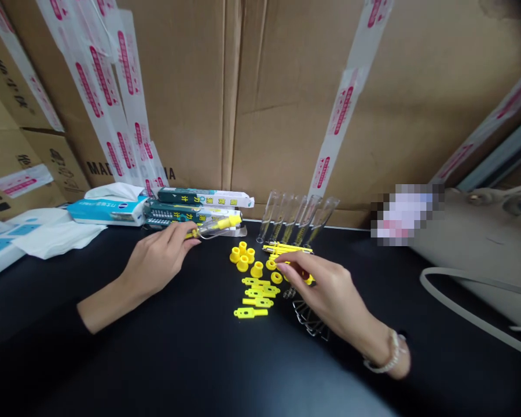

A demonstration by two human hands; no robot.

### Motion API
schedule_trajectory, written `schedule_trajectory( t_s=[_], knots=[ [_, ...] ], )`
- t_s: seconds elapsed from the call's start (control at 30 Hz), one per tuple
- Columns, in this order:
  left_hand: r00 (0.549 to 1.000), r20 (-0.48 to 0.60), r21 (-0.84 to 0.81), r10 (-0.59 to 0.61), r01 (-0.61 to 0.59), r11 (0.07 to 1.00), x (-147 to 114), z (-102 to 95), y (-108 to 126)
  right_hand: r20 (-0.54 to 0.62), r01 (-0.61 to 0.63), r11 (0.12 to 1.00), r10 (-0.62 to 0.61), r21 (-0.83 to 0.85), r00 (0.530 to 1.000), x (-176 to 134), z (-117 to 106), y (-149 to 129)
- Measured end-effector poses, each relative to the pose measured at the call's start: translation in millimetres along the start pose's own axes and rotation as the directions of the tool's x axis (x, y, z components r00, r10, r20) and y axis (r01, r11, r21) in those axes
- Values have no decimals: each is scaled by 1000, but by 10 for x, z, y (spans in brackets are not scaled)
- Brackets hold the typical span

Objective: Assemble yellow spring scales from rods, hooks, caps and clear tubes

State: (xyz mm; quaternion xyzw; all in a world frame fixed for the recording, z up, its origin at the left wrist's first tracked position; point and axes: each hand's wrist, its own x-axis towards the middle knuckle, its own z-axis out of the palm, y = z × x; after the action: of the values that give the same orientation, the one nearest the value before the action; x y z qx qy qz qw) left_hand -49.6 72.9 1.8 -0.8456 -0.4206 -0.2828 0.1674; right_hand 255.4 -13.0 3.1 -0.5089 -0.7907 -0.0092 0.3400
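Observation:
My left hand is closed around one end of a tubular spring scale, a clear tube with a yellow cap at its far end, tilted up to the right. My right hand reaches down over the parts, thumb and forefinger pinched at the edge of a small yellow ring. Left of those fingers stand several yellow flared caps. Flat yellow pieces with holes lie nearer to me. Yellow rods lie behind the fingers, partly hidden. Bent wire hooks and small springs lie under the right hand.
Several clear tubes stand upright at the back. Printed boxes are stacked at back left, beside a blue tissue pack. A large cardboard box walls the rear of the black table. A pale bag sits at right.

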Motion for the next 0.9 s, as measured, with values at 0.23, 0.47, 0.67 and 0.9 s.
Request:
schedule_trajectory(
  t_s=[0.23,0.47,0.67,0.9],
  knots=[
    [914,-88,47,396,-393,918,-156,-196,363,35,-40,990,35,134,999,-76,20,-248],
    [870,-133,125,475,-460,879,-154,-157,398,56,-227,861,228,456,972,-62,40,-262],
    [837,-180,142,517,-498,855,-112,-132,414,195,-373,547,355,750,914,-41,79,-212],
    [884,-140,4,446,-450,893,-132,-113,428,-40,-94,820,141,565,989,-81,62,-131]
  ],
)
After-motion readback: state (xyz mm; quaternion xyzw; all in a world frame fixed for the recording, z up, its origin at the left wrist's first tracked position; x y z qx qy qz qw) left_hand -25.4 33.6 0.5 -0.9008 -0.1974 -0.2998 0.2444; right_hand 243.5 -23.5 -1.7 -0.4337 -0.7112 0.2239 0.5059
